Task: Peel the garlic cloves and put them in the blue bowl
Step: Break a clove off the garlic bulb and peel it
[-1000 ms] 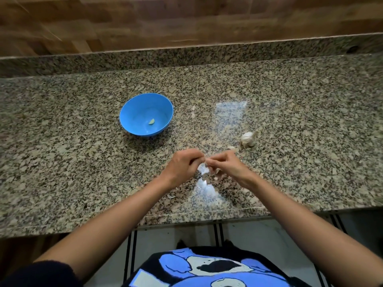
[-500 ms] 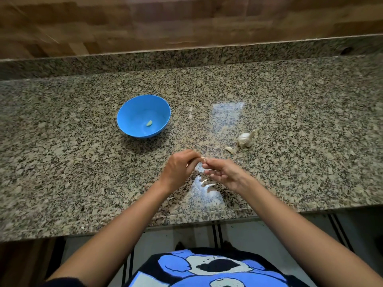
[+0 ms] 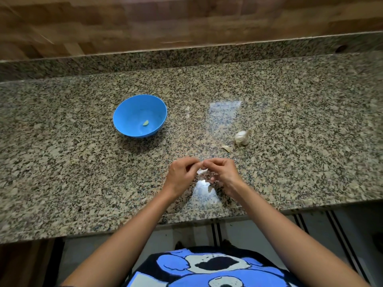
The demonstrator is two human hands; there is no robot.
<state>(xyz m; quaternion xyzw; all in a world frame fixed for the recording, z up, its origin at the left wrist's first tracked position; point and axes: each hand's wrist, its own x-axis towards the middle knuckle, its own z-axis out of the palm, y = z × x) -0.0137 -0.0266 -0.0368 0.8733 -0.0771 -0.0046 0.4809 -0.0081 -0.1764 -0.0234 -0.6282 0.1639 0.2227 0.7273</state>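
Note:
A blue bowl [image 3: 124,114] stands on the granite counter at centre left, with one peeled clove [image 3: 146,123] inside. My left hand [image 3: 182,175] and my right hand [image 3: 223,172] meet fingertip to fingertip near the counter's front edge, pinching a garlic clove [image 3: 202,169] of which only a white scrap shows between them. A partial garlic bulb [image 3: 241,137] lies to the right beyond my hands, with a loose unpeeled clove [image 3: 226,148] just left of it.
White bits of peel [image 3: 209,188] lie on the counter under my right hand. A raised granite ledge [image 3: 186,56] and a wooden wall run along the back. The counter's front edge [image 3: 186,216] is close below my wrists.
My right hand's fingers, stretched out half a second ago, have curled back in to meet my left hand at the clove. More peel lies on the counter.

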